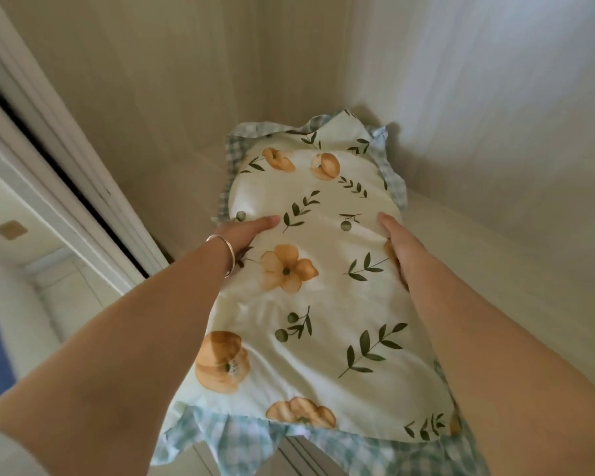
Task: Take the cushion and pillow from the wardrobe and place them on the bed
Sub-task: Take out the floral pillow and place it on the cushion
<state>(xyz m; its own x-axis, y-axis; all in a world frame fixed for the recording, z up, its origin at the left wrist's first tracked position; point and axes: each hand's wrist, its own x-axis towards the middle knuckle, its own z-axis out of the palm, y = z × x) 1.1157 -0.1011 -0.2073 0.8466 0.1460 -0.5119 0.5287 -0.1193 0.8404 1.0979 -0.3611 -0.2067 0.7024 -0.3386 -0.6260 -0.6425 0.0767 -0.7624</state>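
I see the floral pillow (310, 269) inside the wardrobe (461, 115), far end in its back corner. L hand (244, 235) & R hand (397, 249) press its sides, both clamped on it.

Pillow (310, 286) hides both hands' fingers underneath.

One head-worn wide-angle view looks forward along both outstretched bare forearms, close over the cream flower-printed pillow (310, 269), into the pale wooden wardrobe corner (255, 80)
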